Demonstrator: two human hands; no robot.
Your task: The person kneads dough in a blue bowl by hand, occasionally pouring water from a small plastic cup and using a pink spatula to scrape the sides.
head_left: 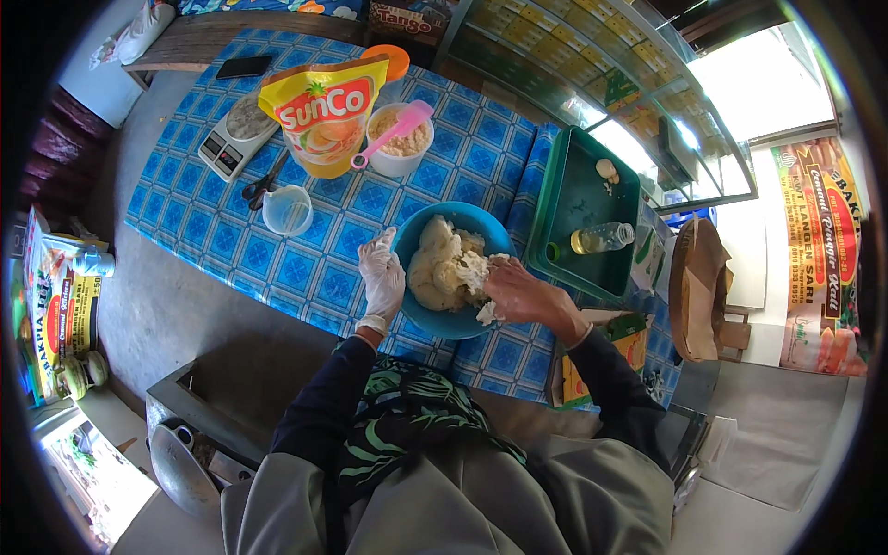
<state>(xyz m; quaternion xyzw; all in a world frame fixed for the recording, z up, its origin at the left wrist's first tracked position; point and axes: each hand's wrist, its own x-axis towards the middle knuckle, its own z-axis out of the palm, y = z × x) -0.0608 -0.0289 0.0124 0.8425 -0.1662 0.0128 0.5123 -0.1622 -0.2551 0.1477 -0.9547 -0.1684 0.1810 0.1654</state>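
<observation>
A blue bowl (416, 319) stands on the table in front of me, holding pale, lumpy dough (435, 264). My left hand (381, 277), in a thin whitish glove, grips the bowl at its left rim. From the right, my right hand (523, 293) reaches over the rim into the bowl. Its fingers are closed on a crumbly white part of the dough, and bits cling to them. The fingertips are partly hidden in the mass.
Behind the bowl stand a yellow oil pouch (324, 120), a white tub of crumbs (398, 166) with a pink spoon (398, 129), a clear cup (288, 211), scissors (264, 188) and a scale (227, 153). A green tray (564, 222) holding a bottle (601, 239) lies right.
</observation>
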